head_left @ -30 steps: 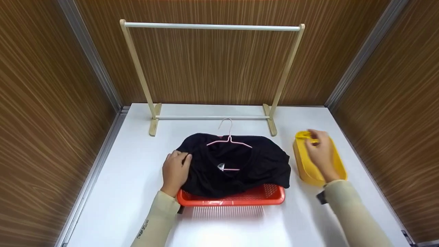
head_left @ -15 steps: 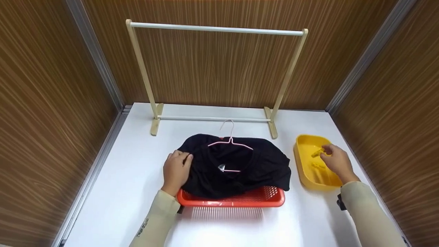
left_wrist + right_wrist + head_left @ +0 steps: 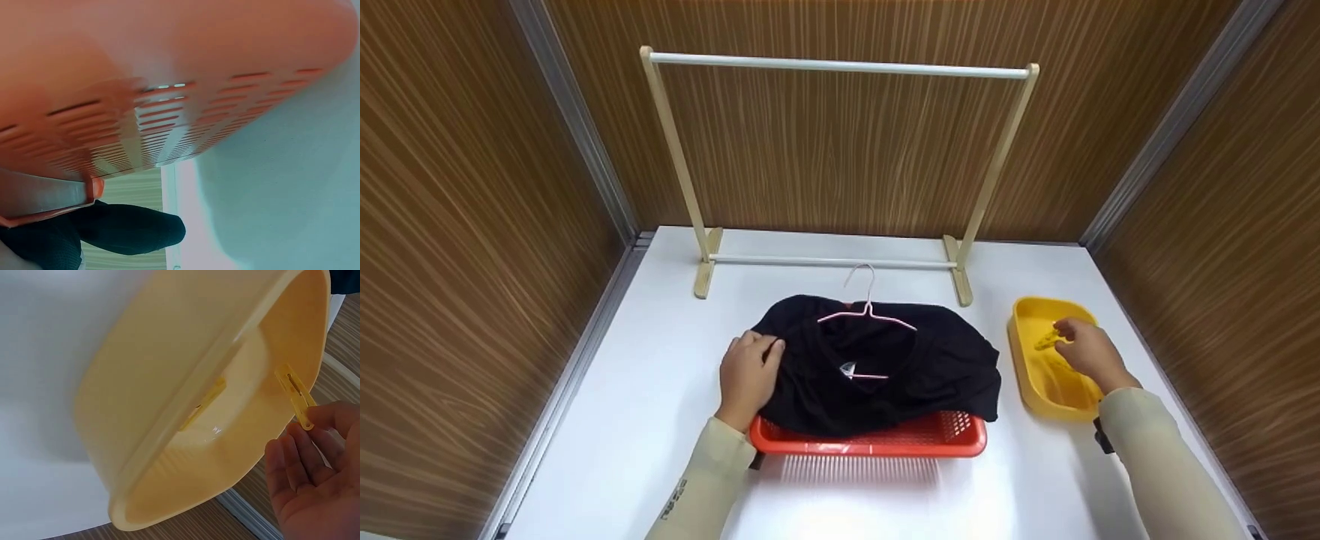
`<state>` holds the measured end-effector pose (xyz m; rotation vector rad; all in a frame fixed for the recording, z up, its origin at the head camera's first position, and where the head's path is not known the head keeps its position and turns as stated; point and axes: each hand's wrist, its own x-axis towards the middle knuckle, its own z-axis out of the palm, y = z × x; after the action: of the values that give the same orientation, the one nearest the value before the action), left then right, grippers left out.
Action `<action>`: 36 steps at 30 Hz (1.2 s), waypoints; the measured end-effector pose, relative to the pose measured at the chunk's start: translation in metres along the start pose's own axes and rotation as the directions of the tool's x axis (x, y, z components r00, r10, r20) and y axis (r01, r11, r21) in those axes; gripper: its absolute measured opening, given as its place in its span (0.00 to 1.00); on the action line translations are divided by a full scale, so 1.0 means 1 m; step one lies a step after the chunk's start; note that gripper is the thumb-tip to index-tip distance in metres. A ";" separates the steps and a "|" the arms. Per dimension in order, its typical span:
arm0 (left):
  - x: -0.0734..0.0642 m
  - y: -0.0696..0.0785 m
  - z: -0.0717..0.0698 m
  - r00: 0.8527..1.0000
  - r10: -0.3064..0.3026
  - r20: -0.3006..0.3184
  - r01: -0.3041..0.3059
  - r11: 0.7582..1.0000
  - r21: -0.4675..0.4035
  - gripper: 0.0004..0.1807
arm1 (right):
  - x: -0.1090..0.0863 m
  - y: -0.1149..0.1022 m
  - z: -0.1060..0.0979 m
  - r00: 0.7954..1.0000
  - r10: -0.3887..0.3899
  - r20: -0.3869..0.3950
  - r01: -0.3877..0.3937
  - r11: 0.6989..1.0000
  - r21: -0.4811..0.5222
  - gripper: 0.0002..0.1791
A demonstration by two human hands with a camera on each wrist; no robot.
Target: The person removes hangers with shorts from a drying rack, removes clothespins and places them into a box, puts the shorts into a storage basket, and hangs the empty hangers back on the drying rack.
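Note:
A black T-shirt (image 3: 945, 352) lies over a red basket (image 3: 960, 444), with a pink hanger (image 3: 868, 309) inside its neck opening. My left hand (image 3: 748, 375) holds the shirt's left side at the basket's edge. That hand is mostly out of the left wrist view, where the basket's slotted wall (image 3: 169, 112) fills much of the frame. Over a yellow tub (image 3: 1035, 390), my right hand (image 3: 1091, 351) pinches a yellow clothespin (image 3: 296, 395) between thumb and index finger. Another yellow clothespin (image 3: 203, 404) lies on the tub's floor.
Behind the basket stands a clothes rack with wooden side posts (image 3: 679, 157) and a white top bar (image 3: 840, 66). Brown wood-grain panels (image 3: 840, 150) enclose the white table (image 3: 675, 300) at the back and both sides.
My right hand has moved from the tub's back end toward the front and right, with the clothespin now plainly seen in its fingers. The left hand keeps its place on the shirt.

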<state>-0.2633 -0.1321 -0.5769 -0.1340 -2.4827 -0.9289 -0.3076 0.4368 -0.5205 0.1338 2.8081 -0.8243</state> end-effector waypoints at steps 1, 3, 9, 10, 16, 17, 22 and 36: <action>0.000 0.000 0.000 1.000 -0.001 0.000 0.001 1.000 -0.002 0.14 | 0.001 0.000 0.001 1.000 0.004 0.014 -0.005 1.000 0.002 0.27; -0.001 0.000 0.000 1.000 0.001 -0.004 -0.001 1.000 -0.003 0.14 | 0.002 0.000 0.003 0.999 0.009 0.037 -0.008 1.000 -0.005 0.27; -0.002 0.001 0.001 1.000 -0.005 0.000 0.005 1.000 -0.002 0.14 | 0.003 0.002 0.004 0.997 0.001 0.075 0.004 0.997 -0.075 0.28; -0.001 0.001 0.001 1.000 -0.006 0.002 0.006 1.000 -0.003 0.14 | 0.003 0.001 0.003 0.997 -0.001 0.074 0.007 0.997 -0.083 0.29; 0.000 0.001 0.001 1.000 0.011 -0.019 -0.011 1.000 -0.007 0.14 | -0.001 -0.017 0.001 0.994 -0.072 -0.078 0.068 0.996 -0.054 0.29; 0.000 0.001 0.001 1.000 0.014 -0.023 -0.014 1.000 -0.006 0.14 | -0.003 -0.023 0.002 0.985 -0.095 -0.143 0.090 0.995 -0.039 0.28; -0.001 -0.001 0.001 1.000 0.015 -0.021 -0.015 1.000 0.004 0.14 | -0.013 -0.068 0.025 0.821 -0.229 -0.523 0.318 0.944 0.086 0.15; -0.002 -0.003 0.001 1.000 -0.002 -0.009 0.002 1.000 0.002 0.14 | -0.027 -0.146 0.135 0.696 -0.561 -0.449 0.616 0.787 -0.029 0.18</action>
<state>-0.2628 -0.1336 -0.5795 -0.1267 -2.4755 -0.9254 -0.2790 0.2402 -0.5486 -0.7085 3.2622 -1.2355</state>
